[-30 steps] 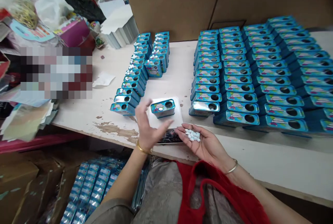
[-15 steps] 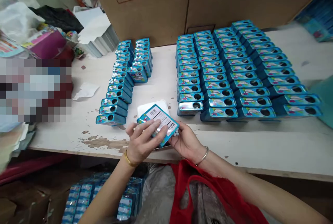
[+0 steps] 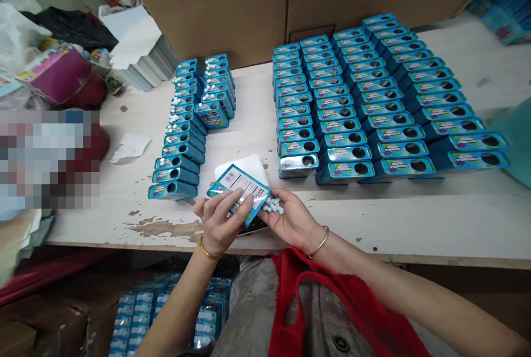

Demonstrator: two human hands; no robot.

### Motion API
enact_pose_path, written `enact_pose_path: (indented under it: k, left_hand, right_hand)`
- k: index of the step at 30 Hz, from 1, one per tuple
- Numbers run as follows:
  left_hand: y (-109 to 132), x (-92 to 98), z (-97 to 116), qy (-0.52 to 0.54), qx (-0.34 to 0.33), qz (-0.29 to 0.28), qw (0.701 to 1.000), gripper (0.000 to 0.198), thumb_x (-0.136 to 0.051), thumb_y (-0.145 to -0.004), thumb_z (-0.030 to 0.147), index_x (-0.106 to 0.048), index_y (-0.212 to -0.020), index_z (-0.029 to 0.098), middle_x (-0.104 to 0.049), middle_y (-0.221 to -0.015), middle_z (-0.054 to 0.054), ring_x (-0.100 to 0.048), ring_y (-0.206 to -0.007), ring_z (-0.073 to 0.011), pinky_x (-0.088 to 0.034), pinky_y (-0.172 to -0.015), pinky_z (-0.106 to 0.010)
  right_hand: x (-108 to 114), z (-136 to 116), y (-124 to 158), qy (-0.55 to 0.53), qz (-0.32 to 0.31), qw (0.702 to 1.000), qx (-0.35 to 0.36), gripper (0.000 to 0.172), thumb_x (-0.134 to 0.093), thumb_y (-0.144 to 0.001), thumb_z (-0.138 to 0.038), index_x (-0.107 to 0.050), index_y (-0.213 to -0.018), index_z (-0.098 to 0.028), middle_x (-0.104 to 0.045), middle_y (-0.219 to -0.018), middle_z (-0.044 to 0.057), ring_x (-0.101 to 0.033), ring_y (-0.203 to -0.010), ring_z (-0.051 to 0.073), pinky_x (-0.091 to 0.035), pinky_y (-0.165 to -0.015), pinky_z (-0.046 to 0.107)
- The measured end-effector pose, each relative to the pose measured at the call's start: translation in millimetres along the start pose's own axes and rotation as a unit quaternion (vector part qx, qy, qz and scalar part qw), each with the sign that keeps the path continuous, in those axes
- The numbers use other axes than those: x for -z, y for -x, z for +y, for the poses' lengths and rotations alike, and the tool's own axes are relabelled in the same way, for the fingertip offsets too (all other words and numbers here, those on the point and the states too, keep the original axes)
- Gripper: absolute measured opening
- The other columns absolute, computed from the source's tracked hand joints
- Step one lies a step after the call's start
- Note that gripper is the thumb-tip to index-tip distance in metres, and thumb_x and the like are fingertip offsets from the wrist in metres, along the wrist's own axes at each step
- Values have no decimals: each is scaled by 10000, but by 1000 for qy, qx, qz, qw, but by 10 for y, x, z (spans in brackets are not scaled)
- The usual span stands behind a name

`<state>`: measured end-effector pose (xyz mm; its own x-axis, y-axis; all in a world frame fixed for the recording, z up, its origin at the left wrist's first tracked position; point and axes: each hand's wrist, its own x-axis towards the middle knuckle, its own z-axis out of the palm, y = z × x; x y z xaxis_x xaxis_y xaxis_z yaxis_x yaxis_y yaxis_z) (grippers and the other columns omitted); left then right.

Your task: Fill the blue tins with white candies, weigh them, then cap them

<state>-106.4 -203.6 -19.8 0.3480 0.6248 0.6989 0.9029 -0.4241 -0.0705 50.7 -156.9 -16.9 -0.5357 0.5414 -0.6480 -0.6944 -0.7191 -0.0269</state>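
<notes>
My left hand grips a small blue rectangular tin by its edges, tilted with the white-labelled back facing up. Its lower end sits just above my right hand, which cups a small pile of pale blue-white mints in the palm. Beneath my hands lie a white square pad and a dark printed card, partly hidden. Two rows of tins with mints showing in their round openings stand to the left. A large block of tins with dark, empty-looking openings stands to the right.
The tins stand on a worn white table with peeling patches. Cardboard boxes rise behind it. Plastic bags and papers are piled at the left. Packed blue tins sit below the table edge, and a red bag lies on my lap.
The tin has gone from the white pad into my left hand, turned back side up over my right palm. The view has shifted, moving the table contents left.
</notes>
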Motion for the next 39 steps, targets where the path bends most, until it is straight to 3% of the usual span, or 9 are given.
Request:
enact_pose_path:
  k: [4, 10, 16, 21, 29, 32, 34, 39]
  left_hand:
    - [36, 1, 24, -1, 6, 19, 1000, 320, -550, -843, 193, -644, -1091, 372, -703, -975, 0, -582, -905, -168, -335, -837, -341]
    - [88, -47, 16, 33, 39, 2, 999, 350, -543, -827, 158, -636, -1116, 333, -692, -1010, -29, -578, -951, -187, -328, -840, -352]
    - [56, -33, 26, 17, 23, 30, 999, 341, -535, -836, 172, -634, -1110, 347, -701, -979, -17, -586, -933, -182, -344, -833, -349]
    - [87, -81, 3, 6, 16, 1, 1000, 301, -526, -835, 175, -659, -1062, 323, -708, -979, -23, -599, -928, -175, -344, -827, -351]
    - [58, -10, -4, 23, 37, 34, 999, 301, -564, -827, 199, -650, -1072, 353, -694, -1000, -20, -584, -948, -190, -360, -834, -357]
    - [88, -52, -23, 68, 82, 2, 994, 292, -602, -808, 232, -648, -1076, 341, -671, -1053, -36, -575, -981, -208, -371, -865, -374]
    - [105, -113, -45, 131, 154, -25, 979, 309, -637, -789, 251, -634, -1093, 305, -646, -1087, -54, -569, -998, -213, -398, -878, -379]
    - [119, -319, -161, 326, 351, -32, 877, 363, -683, -763, 325, -588, -1093, 205, -619, -1053, -58, -589, -976, -187, -476, -873, -346]
  right_hand:
    - [-9, -3, 17, 12, 4, 1000, 1, 204, -451, -847, -86, -652, -810, -78, -710, -689, 59, -655, -616, 119, -572, -638, 216]
    - [-12, 8, 32, 17, 21, 1000, 1, 230, -424, -860, -83, -651, -831, -70, -724, -732, 81, -679, -687, 139, -581, -685, 243]
    - [-2, 1, 36, 7, 1, 1000, 3, 218, -443, -841, -74, -657, -803, -79, -718, -706, 74, -669, -632, 132, -579, -650, 232]
    - [20, 12, 11, -2, 6, 1000, 10, 222, -437, -848, -77, -659, -834, -77, -722, -729, 83, -681, -683, 141, -581, -688, 245]
    - [-2, 5, 23, 7, 0, 1000, -1, 180, -478, -829, -82, -655, -799, -79, -719, -715, 73, -673, -644, 132, -582, -666, 236]
    - [-7, 5, 23, 3, 7, 1000, 14, 192, -459, -834, -72, -651, -824, -78, -727, -761, 81, -685, -711, 139, -584, -715, 256]
    - [20, -3, 19, 2, 3, 1000, 25, 171, -476, -826, -71, -646, -831, -86, -728, -781, 84, -690, -750, 145, -578, -772, 280]
    - [181, -81, 63, 38, 9, 999, 15, 156, -520, -824, -126, -639, -902, -64, -723, -845, 150, -700, -874, 201, -559, -847, 308]
